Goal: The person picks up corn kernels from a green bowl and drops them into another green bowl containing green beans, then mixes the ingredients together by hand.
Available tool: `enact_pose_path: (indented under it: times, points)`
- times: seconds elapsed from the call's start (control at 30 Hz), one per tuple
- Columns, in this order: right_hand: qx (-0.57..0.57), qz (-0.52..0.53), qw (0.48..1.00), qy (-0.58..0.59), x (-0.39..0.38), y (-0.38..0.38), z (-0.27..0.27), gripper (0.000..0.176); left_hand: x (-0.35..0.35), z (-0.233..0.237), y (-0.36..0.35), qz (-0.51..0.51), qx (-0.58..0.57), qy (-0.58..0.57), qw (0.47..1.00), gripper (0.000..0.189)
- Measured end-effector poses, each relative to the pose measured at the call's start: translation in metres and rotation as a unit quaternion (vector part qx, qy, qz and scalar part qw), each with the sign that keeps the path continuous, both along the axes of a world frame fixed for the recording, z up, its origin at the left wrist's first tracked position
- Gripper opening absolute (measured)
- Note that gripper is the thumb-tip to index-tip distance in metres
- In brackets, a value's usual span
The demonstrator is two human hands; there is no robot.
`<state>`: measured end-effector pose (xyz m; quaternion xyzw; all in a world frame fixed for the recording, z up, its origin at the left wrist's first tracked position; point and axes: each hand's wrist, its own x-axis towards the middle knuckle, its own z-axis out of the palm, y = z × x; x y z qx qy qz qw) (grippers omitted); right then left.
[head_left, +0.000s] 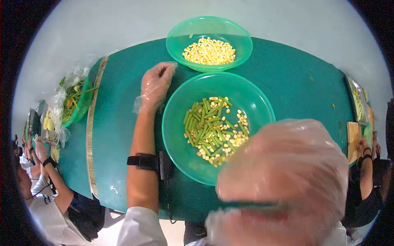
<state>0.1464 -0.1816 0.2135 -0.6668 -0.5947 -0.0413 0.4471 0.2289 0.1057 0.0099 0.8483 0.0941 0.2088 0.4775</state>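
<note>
My left hand, in a clear plastic glove, rests on the green table with its fingers curled into a loose fist. I see nothing held in it. It is to the left of the two green bowls, close to the far one. My right hand, also gloved, is raised near the camera and blurred. A gap shows between its fingers and thumb, with nothing visible there. It covers the lower right of the near green bowl, which contains cut green beans and corn kernels. Corn kernels also lie in the far green bowl.
At left, beyond a gold edge strip, stand a green basket of vegetables and plastic bags. A co-worker's gloved hand is there. At right are a tray of cut greens, a wooden board and another person's hand.
</note>
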Motion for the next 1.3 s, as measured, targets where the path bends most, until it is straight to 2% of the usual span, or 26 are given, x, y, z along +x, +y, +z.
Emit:
enact_pose_path:
  times: [0.1, 0.13, 0.23, 0.37, 0.53, 0.63, 0.77, 0.83, 0.97, 1.07, 1.17, 1.3]
  points:
    - [-0.023, -0.005, 0.999, 0.022, -0.008, -0.011, 0.004, 0.021, 0.002, -0.001, 0.0, 0.014, -0.04, 0.023, 0.999, 0.026]
    - [-0.032, -0.007, 0.999, 0.025, -0.009, -0.015, 0.005, 0.02, 0.0, 0.0, -0.001, 0.018, -0.014, 0.017, 1.0, 0.026]
    - [-0.053, -0.015, 0.998, 0.038, -0.012, -0.02, 0.007, 0.018, -0.003, 0.006, -0.007, 0.017, -0.052, 0.027, 0.998, 0.027]
    - [-0.086, -0.019, 0.994, 0.058, -0.015, -0.028, 0.01, 0.016, -0.002, 0.005, -0.004, 0.006, -0.016, 0.023, 1.0, 0.027]
    - [-0.137, -0.029, 0.986, 0.085, -0.015, -0.031, 0.024, 0.014, -0.005, 0.008, -0.006, 0.008, -0.055, 0.056, 0.997, 0.028]
    - [-0.179, -0.041, 0.978, 0.096, -0.015, -0.033, 0.033, 0.014, 0.001, -0.005, 0.001, -0.012, -0.045, 0.002, 0.999, 0.028]
    - [-0.239, -0.06, 0.965, 0.089, -0.008, -0.02, 0.039, 0.013, -0.001, 0.002, -0.002, -0.001, -0.038, 0.015, 0.999, 0.027]
    - [-0.27, -0.071, 0.958, 0.07, -0.001, -0.011, 0.031, 0.013, 0.0, 0.002, -0.001, 0.007, -0.034, 0.031, 0.999, 0.027]
    - [-0.306, -0.099, 0.946, -0.04, 0.033, -0.001, -0.021, 0.015, -0.001, 0.001, 0.0, 0.005, -0.037, 0.032, 0.999, 0.028]
    - [-0.335, -0.108, 0.929, -0.113, 0.053, 0.003, -0.063, 0.027, -0.002, 0.004, -0.003, 0.009, -0.018, 0.017, 1.0, 0.029]
    - [-0.38, -0.085, 0.92, -0.047, 0.055, 0.013, -0.087, 0.058, -0.002, 0.003, -0.003, 0.013, -0.029, 0.018, 0.999, 0.03]
    - [-0.41, -0.079, 0.904, -0.092, 0.051, 0.027, -0.108, 0.056, -0.002, 0.005, -0.002, 0.004, -0.022, 0.022, 1.0, 0.029]
